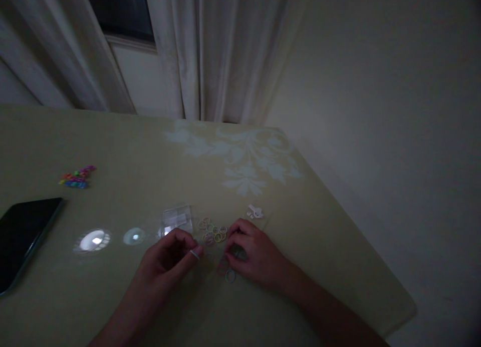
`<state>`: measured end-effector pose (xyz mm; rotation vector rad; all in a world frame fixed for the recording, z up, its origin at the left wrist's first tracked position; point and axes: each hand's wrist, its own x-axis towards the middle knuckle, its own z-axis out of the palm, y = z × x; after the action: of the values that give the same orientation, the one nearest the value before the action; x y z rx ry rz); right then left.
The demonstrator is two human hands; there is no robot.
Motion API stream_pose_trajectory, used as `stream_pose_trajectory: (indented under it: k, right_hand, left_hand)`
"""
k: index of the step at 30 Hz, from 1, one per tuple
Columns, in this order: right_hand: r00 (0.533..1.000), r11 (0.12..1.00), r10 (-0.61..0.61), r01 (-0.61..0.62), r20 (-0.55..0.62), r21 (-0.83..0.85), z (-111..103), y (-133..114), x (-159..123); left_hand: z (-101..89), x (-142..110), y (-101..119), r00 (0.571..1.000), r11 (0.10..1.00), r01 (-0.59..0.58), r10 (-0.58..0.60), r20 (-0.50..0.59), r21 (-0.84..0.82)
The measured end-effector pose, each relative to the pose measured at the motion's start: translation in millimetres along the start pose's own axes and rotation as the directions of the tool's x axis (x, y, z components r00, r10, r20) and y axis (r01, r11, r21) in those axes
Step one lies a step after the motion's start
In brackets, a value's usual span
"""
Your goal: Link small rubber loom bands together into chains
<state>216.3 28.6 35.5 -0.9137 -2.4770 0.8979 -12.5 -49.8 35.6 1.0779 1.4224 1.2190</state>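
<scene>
Lying between clear box [177, 217] and right hand [255, 251] are rings [214, 230]

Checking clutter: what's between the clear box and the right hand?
The head view shows small coloured rings between the clear box and right hand.

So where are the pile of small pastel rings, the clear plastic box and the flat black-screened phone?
Pile of small pastel rings [213, 232]: head view, near the pile's middle.
Clear plastic box [177, 218]: head view, top face.
Flat black-screened phone [23, 238]: head view, screen.
</scene>
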Motion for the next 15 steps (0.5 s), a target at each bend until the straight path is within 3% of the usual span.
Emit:
stream_pose_trajectory:
  k: [4,7,10,15]
  right_hand:
    - [1.000,0.997,-0.004,0.005,0.012,-0.076,1,-1,1]
    - [0.994,0.999,0.006,-0.001,-0.110,0.044,1,-3,2]
    - [0.986,0.953,0.033,0.018,-0.161,0.302,2,-11,0]
    - [0.997,0.853,0.044,-0.004,-0.064,0.521,7,-25,-6]
  left_hand:
    - [-0.8,-1,-1,0.999,0.998,-0.037,0.035,0.039,0.054]
    - [-1.5,-3,-6,0.980,0.971,-0.174,0.155,0.122,0.166]
    - [-0.5,-6,-10,0.923,0.900,-0.374,0.336,0.188,0.225]
    - [1.4,-11,-8,0.818,0.797,-0.568,0.520,0.248,0.204]
